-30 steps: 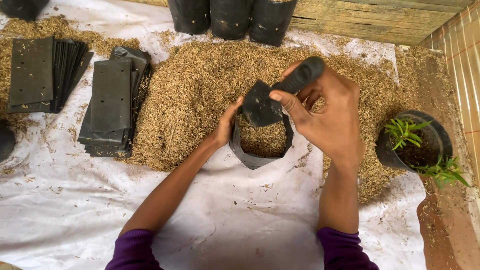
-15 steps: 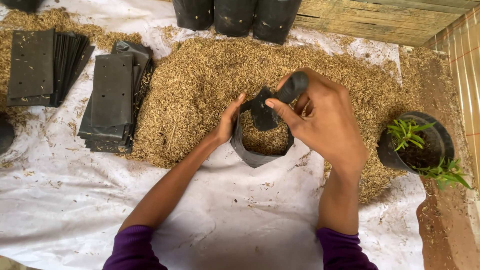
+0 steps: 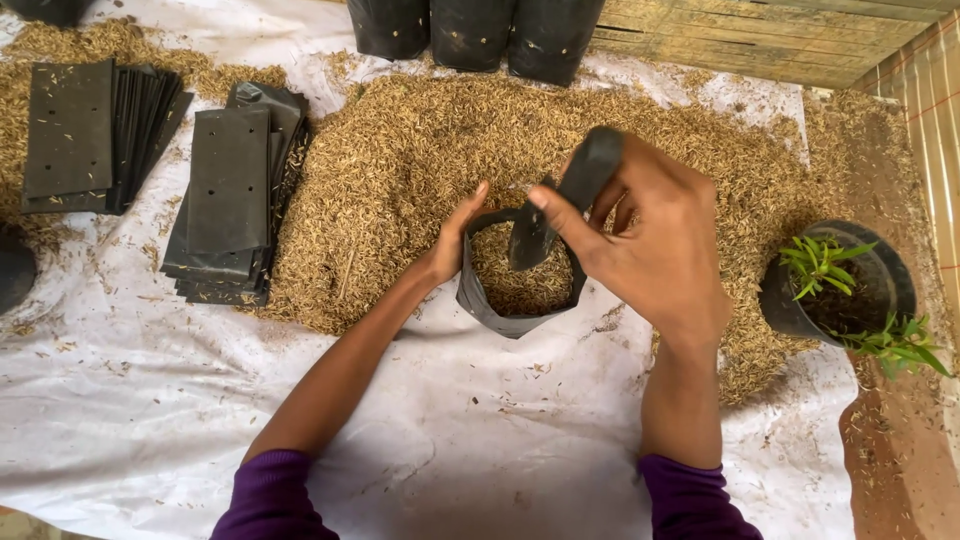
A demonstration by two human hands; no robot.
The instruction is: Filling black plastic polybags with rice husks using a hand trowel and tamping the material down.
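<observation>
Right hand [image 3: 650, 240] clamped on black trowel [image 3: 560, 200], blade tipped down into open black grow bag [image 3: 515, 315]. Left hand [image 3: 455, 240] pinching bag rim, holding mouth open. Bag stands mid white sheet [image 3: 150, 420], at near edge of husk pile [image 3: 420, 140], part-filled with husk. Flat bag stacks [image 3: 225, 200] near sheet's left edge; potted seedling [image 3: 835, 285] at right edge.

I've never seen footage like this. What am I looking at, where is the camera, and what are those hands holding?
No machine here: a camera worn on a person's head looks down at their own two bare hands. The left hand holds open the rim of a small black bag, partly filled with husks. The right hand grips a black trowel, blade tipped into the bag. Beneath lies a white sheet with a husk pile, stacks of flat black bags, filled bags and a potted green seedling.
</observation>
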